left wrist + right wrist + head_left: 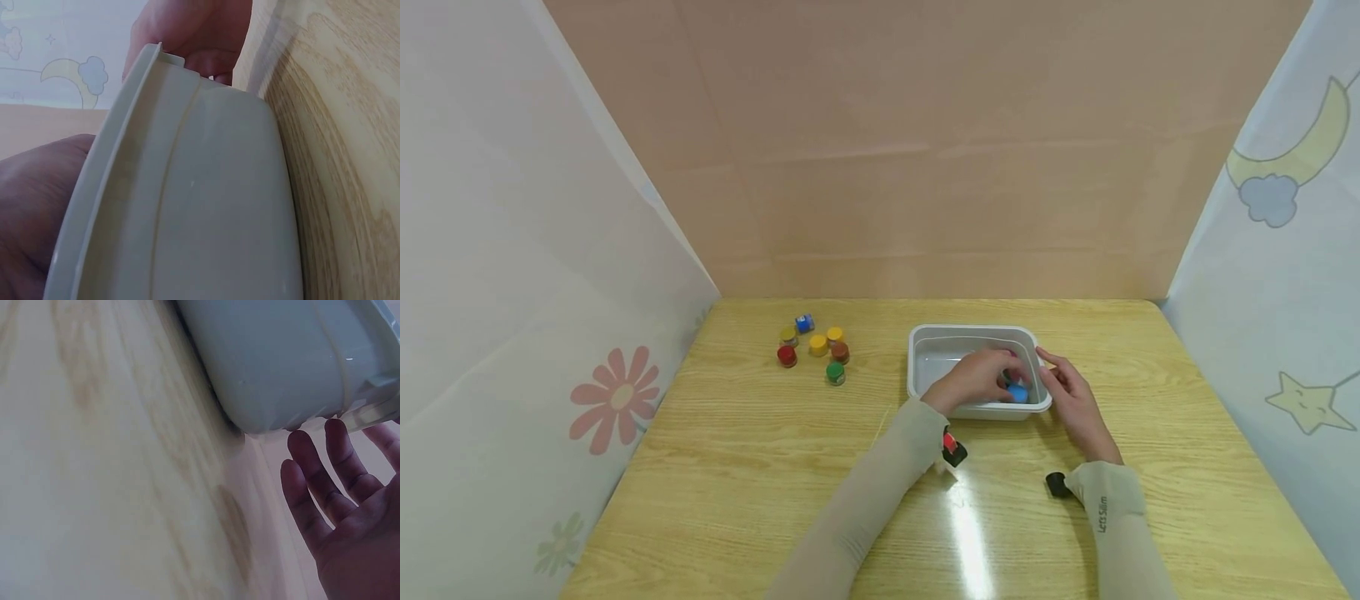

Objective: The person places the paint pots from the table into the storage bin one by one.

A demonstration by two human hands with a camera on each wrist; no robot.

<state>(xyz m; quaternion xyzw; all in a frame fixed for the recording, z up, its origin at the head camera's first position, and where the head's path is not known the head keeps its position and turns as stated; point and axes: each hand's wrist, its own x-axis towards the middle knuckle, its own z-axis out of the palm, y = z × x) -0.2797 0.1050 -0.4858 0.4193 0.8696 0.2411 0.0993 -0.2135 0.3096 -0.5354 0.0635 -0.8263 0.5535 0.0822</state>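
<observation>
A light grey plastic tub (936, 367) stands on the wooden table. My left hand (973, 379) reaches over its near rim, fingers bent down inside at the right end. A blue-lidded jar (1017, 393) shows beside the fingertips, and a bit of magenta shows behind the fingers. The fingers are blurred, so whether they grip a jar is unclear. At the tub's right end, my right hand (1073, 408) touches the rim and outer wall. In the right wrist view its fingers (309, 465) are nearly straight against the wall. The left wrist view shows mostly the tub's outer side (219, 181).
Left of the tub sits a loose group of small lidded jars: blue (805, 323), dark red (786, 357), brown (840, 353), green (835, 372) and several yellowish ones (817, 344). Printed cloth walls flank the table, and a plain tan sheet (925, 167) hangs behind.
</observation>
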